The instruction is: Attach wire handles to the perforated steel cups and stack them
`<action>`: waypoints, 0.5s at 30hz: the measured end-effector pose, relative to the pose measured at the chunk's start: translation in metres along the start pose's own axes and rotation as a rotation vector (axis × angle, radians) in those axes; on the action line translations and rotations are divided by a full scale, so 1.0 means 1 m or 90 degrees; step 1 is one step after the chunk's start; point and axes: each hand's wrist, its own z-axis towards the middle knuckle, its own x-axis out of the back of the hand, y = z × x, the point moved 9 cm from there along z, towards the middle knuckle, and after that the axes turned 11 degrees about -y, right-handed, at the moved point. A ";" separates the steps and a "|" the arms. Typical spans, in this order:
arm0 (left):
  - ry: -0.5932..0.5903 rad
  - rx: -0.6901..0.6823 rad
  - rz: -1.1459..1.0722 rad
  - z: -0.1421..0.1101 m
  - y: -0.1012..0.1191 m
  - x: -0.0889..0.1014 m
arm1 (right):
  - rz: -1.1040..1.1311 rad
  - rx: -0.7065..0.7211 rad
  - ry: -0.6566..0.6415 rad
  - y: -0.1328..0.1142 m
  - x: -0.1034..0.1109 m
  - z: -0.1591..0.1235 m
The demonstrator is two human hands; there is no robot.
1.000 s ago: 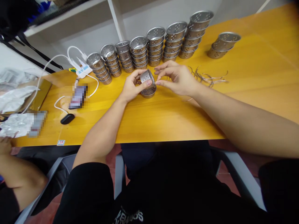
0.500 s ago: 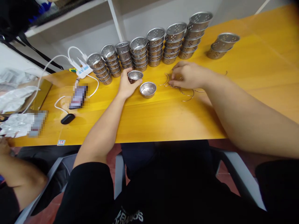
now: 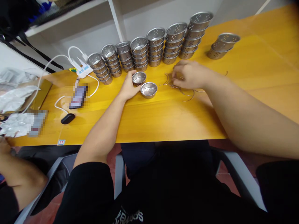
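Note:
My left hand [image 3: 129, 87] curls around a small perforated metal cup [image 3: 139, 78], thumb in front and fingers behind. Just in front and to the right, a second cup [image 3: 149, 90] sits upright on the table, apparently touching or almost touching the held one. Over a loose group of thin wire rings [image 3: 188, 95] is my right hand [image 3: 188, 75], its fingers bent together in a pinch. Whatever lies between those fingertips is too small and partly hidden to make out.
Several stacks of perforated cups [image 3: 155, 46] line the back of the table. A shorter, leaning stack [image 3: 219, 51] stands at the right. Left lie a phone [image 3: 78, 97], a power strip [image 3: 84, 71], white cables and a black oval device [image 3: 67, 118]. Another person's arm [image 3: 21, 177] is at far left.
My left hand has shifted slightly right with its cup, closing the gap to the second cup. My right hand has risen very slightly over the wire rings.

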 end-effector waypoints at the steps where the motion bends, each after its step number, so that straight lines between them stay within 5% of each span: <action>1: -0.004 -0.007 0.009 0.000 0.001 0.000 | 0.010 0.032 0.029 -0.009 0.004 -0.001; 7: -0.016 -0.043 0.061 0.000 0.003 -0.003 | 0.138 0.267 0.034 -0.064 -0.016 -0.002; 11: 0.004 -0.082 0.092 0.002 0.012 -0.001 | 0.157 0.286 0.026 -0.075 -0.031 0.003; 15: 0.062 -0.140 0.091 -0.002 0.045 0.018 | 0.168 0.251 0.082 -0.076 -0.017 0.001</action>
